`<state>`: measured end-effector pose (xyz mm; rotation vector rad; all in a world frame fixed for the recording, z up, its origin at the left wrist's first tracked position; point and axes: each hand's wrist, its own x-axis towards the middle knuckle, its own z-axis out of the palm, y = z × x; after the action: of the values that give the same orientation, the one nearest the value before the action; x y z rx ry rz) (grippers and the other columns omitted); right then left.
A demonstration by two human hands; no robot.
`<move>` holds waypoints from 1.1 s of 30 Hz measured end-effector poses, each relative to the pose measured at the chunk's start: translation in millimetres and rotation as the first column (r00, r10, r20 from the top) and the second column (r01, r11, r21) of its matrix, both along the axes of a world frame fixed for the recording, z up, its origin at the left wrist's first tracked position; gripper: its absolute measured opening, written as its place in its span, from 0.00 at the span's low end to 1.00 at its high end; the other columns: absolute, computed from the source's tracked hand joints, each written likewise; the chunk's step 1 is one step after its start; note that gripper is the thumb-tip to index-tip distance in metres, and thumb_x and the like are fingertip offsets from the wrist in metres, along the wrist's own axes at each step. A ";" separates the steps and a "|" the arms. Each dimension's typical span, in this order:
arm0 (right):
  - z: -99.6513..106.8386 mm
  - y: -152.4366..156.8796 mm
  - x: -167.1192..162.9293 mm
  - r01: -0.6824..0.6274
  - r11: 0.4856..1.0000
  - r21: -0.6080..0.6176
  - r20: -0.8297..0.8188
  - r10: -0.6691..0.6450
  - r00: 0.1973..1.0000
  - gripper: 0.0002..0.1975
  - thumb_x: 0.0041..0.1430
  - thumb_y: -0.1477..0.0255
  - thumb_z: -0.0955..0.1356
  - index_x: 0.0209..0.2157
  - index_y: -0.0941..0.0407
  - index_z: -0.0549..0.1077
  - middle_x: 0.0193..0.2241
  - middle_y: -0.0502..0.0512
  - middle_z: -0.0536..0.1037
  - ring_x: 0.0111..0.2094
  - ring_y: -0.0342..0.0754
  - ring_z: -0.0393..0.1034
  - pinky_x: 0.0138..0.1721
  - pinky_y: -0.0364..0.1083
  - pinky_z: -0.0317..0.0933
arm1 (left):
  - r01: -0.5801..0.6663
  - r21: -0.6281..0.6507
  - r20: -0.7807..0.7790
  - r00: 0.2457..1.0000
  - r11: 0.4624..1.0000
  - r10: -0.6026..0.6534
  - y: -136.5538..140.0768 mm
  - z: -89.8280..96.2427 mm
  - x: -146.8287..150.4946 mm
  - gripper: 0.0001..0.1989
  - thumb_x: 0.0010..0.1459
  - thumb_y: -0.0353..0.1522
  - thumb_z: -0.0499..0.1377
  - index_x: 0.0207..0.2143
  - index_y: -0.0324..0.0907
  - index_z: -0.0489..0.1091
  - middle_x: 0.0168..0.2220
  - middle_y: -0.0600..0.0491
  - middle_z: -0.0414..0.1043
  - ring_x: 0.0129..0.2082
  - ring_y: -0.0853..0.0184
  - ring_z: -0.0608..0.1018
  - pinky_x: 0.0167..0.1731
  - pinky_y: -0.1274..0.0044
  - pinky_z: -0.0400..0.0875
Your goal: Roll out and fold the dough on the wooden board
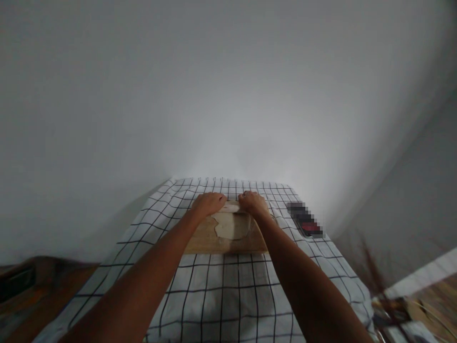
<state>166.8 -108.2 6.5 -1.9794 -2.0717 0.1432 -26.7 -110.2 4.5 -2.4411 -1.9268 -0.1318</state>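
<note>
A flat, pale sheet of dough (232,227) with an uneven left edge lies on a wooden board (203,242). Across its far part rests a light rolling pin (232,207), roughly level from left to right. My left hand (209,204) is closed over the pin's left side, and my right hand (253,203) is closed over its right side. Only the middle of the pin shows between them; my hands hide its ends. Both forearms reach forward over the near side of the table.
A white cloth with a dark grid (221,290) covers the table. Right of the board lies a dark, pixelated flat object (305,220). A pale wall (228,95) rises behind the table. Blurred items stand at the lower right, and a brown object (53,286) is at the lower left.
</note>
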 end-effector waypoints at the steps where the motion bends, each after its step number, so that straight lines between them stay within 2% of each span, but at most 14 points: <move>1: 0.5 -3.2 -0.2 0.001 1.000 0.004 0.009 -0.001 1.000 0.24 0.68 0.60 0.56 0.50 0.58 0.75 0.48 0.67 0.78 0.50 0.58 0.73 0.49 0.54 0.63 | 0.007 0.013 -0.002 1.000 1.000 -0.007 -2.8 -0.1 0.4 0.26 0.67 0.46 0.40 0.48 0.50 0.75 0.51 0.48 0.78 0.49 0.56 0.77 0.47 0.66 0.66; 5: 4.4 -21.1 -0.6 -0.005 1.000 -0.002 0.052 0.005 0.999 0.25 0.69 0.60 0.54 0.49 0.57 0.76 0.47 0.66 0.79 0.49 0.57 0.73 0.48 0.53 0.63 | 0.034 0.060 0.021 0.999 0.998 -0.035 -16.4 0.0 1.8 0.24 0.68 0.43 0.40 0.53 0.52 0.72 0.51 0.50 0.78 0.49 0.57 0.78 0.47 0.65 0.67; 8: 8.7 -39.4 -0.7 -0.054 0.998 0.024 0.109 0.051 0.993 0.24 0.70 0.62 0.54 0.48 0.55 0.76 0.46 0.63 0.79 0.49 0.56 0.73 0.48 0.52 0.63 | -0.002 0.083 0.068 0.998 0.997 -0.004 -29.1 -0.8 2.8 0.22 0.67 0.40 0.43 0.57 0.53 0.68 0.53 0.50 0.76 0.52 0.58 0.77 0.50 0.66 0.65; 11: 10.6 -57.0 -1.0 -0.106 0.992 0.067 0.174 0.093 0.980 0.21 0.71 0.66 0.54 0.49 0.56 0.75 0.47 0.64 0.79 0.49 0.56 0.73 0.47 0.52 0.62 | -0.019 0.154 0.094 0.996 0.988 0.005 -44.2 -4.0 3.4 0.21 0.68 0.39 0.44 0.57 0.52 0.68 0.55 0.51 0.76 0.54 0.59 0.75 0.53 0.66 0.63; 16: 0.5 -72.4 -3.7 -0.140 0.979 0.150 0.162 0.116 0.980 0.18 0.70 0.69 0.57 0.47 0.57 0.75 0.49 0.65 0.77 0.51 0.55 0.71 0.51 0.52 0.60 | 0.015 0.239 0.118 0.992 0.971 -0.045 -71.7 -9.3 3.2 0.21 0.69 0.36 0.43 0.58 0.52 0.68 0.58 0.52 0.73 0.56 0.62 0.74 0.56 0.68 0.62; 19: -8.1 -77.3 -5.8 -0.125 0.977 0.173 0.137 0.101 0.985 0.17 0.70 0.70 0.57 0.46 0.57 0.76 0.49 0.65 0.77 0.53 0.55 0.69 0.52 0.51 0.59 | 0.011 0.252 0.075 0.997 0.968 -0.031 -87.3 -10.1 3.3 0.21 0.69 0.35 0.45 0.58 0.48 0.68 0.56 0.48 0.74 0.55 0.60 0.74 0.56 0.67 0.64; 23: -11.6 -86.6 -5.7 -0.089 0.979 0.184 0.137 0.064 0.989 0.18 0.70 0.69 0.57 0.46 0.57 0.76 0.48 0.65 0.77 0.51 0.56 0.71 0.50 0.52 0.60 | 0.064 0.289 0.032 0.997 0.955 -0.076 -101.7 -10.9 3.8 0.20 0.68 0.34 0.45 0.55 0.44 0.71 0.53 0.43 0.76 0.54 0.59 0.75 0.55 0.65 0.65; 28: -7.9 -93.3 -4.9 -0.094 0.974 0.208 0.093 0.076 0.993 0.19 0.71 0.67 0.56 0.45 0.57 0.76 0.47 0.65 0.78 0.50 0.55 0.71 0.49 0.50 0.60 | 0.052 0.310 0.066 0.995 0.949 -0.076 -101.2 -12.4 5.5 0.20 0.69 0.35 0.44 0.54 0.44 0.72 0.52 0.44 0.77 0.52 0.59 0.76 0.54 0.66 0.65; 33: -3.2 -81.7 -7.0 -0.078 0.981 0.179 0.103 0.060 0.993 0.19 0.71 0.69 0.56 0.45 0.58 0.76 0.49 0.64 0.78 0.50 0.54 0.71 0.51 0.49 0.60 | 0.047 0.319 0.049 0.997 0.947 -0.066 -79.9 -12.9 8.6 0.22 0.70 0.37 0.41 0.52 0.41 0.72 0.49 0.44 0.78 0.51 0.60 0.77 0.54 0.69 0.64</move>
<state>159.8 -189.9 3.3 -1.8397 -2.1297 -0.1290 -18.0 -190.1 -8.4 -2.2997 -1.6985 -0.4818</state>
